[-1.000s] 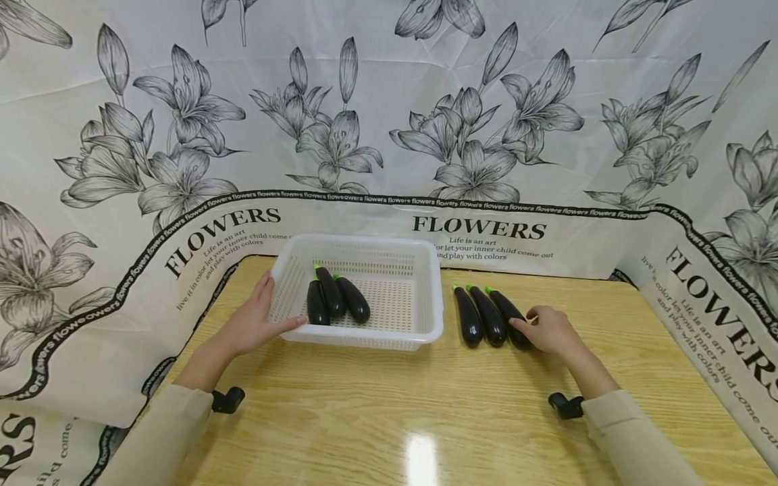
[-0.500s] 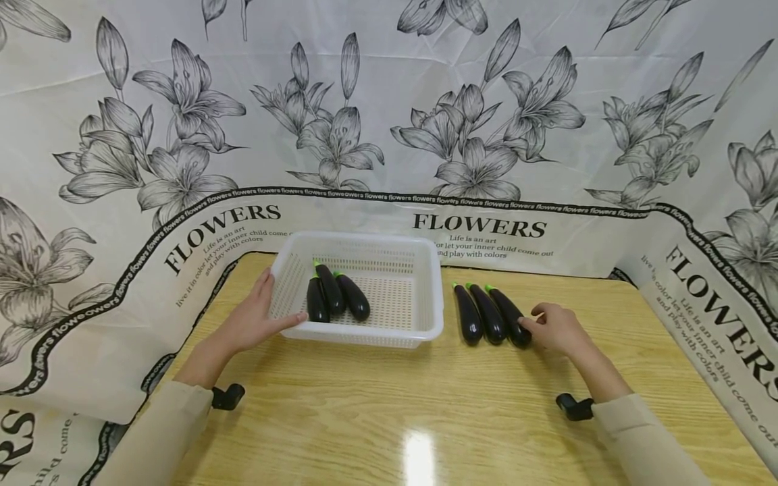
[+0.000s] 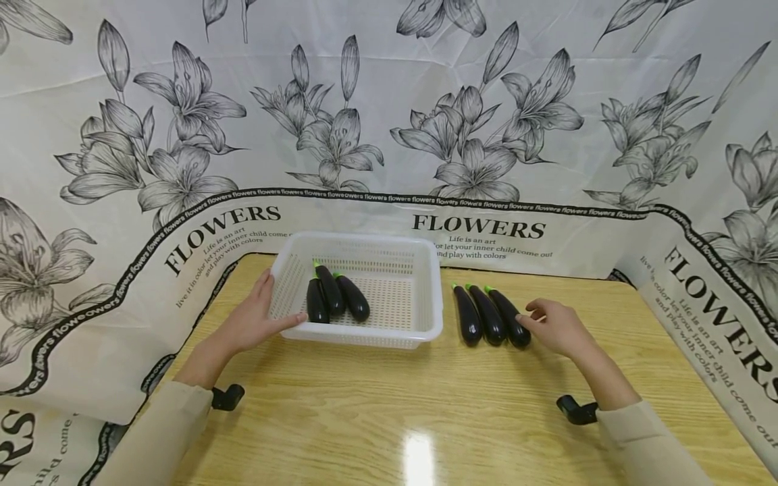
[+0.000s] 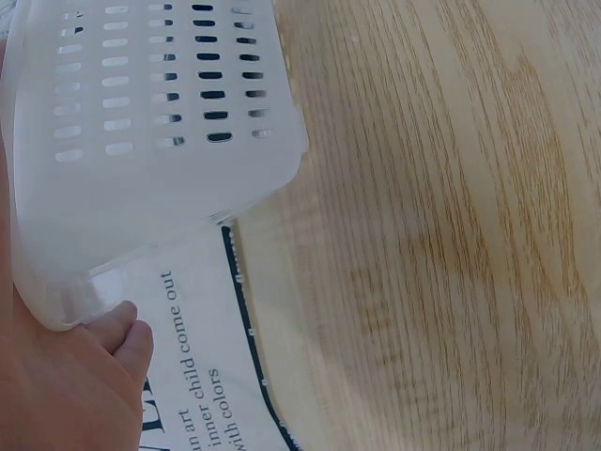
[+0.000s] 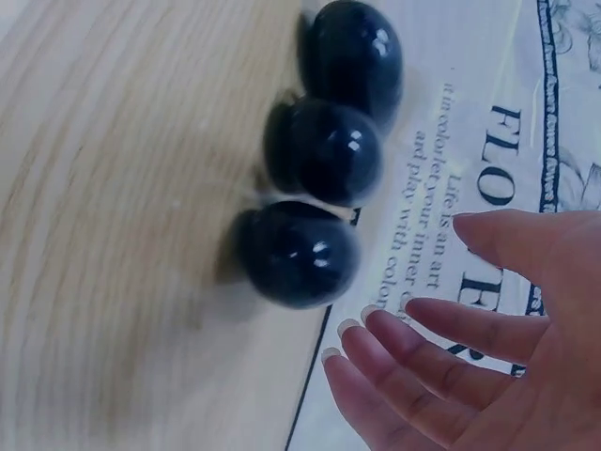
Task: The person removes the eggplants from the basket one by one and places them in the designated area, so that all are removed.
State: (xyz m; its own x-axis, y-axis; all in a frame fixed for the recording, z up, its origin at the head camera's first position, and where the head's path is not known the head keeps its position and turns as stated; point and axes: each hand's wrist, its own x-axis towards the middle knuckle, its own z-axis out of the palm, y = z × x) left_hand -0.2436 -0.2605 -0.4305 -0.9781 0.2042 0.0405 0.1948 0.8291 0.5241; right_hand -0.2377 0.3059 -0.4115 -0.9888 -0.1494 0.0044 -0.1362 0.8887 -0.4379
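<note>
In the head view a white plastic basket [image 3: 419, 334] stands at the table's back left. Three dark eggplants lie inside it, one of them the right-hand eggplant [image 3: 352, 297]. My left hand [image 3: 246, 324] grips the basket's left end, thumb on the front rim and fingers along the side; the left wrist view shows the fingertips [image 4: 131, 343] by its corner. To the right, three more eggplants [image 3: 489, 317] lie side by side, green stems toward the wall. My right hand [image 3: 559, 327] is beside the rightmost eggplant [image 5: 300, 254], fingers loosely bent, nothing held; the right wrist view shows a gap.
A wood-grain table [image 3: 352, 412] carries everything. White cloth [image 3: 358, 135] printed with flowers and lettering rises behind the basket and along both sides. The basket's back rim is close to this cloth.
My right hand has drawn slightly right, from over the rightmost eggplant to its side. The row of eggplants looks nearly the same. My left hand and the basket have stayed in place.
</note>
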